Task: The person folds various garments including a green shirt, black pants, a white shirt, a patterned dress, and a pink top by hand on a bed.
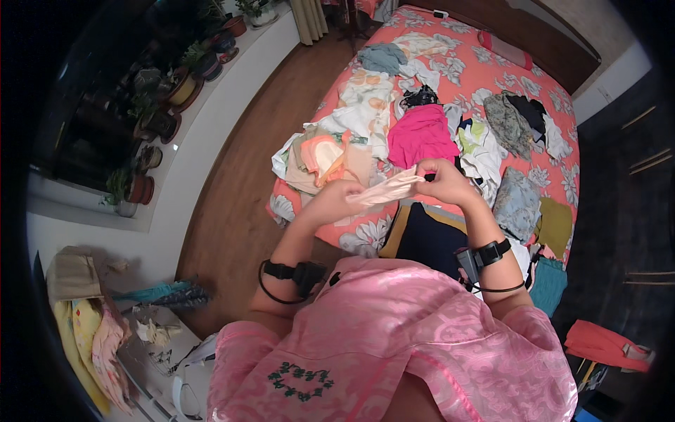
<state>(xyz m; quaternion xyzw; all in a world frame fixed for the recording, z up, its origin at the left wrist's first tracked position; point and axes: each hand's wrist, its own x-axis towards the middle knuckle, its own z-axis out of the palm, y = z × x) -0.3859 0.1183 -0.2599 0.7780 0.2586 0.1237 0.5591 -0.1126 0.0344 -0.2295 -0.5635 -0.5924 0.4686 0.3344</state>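
Observation:
Both hands hold a small pale peach cloth [385, 190] stretched between them above the near edge of the bed. My left hand [336, 199] grips its left end, and my right hand [441, 180] pinches its right end. Just beyond the hands lie a bright pink garment [420, 133] and a pile of peach and cream clothes [330, 158]. A dark navy item [430, 239] lies under my right forearm. Black bands sit on both wrists.
The bed has a coral floral cover [492, 77] strewn with several garments. A wooden floor [260, 141] runs on the left beside a white sill with potted plants [176, 91]. More clothes hang on a rack [91, 323] at lower left.

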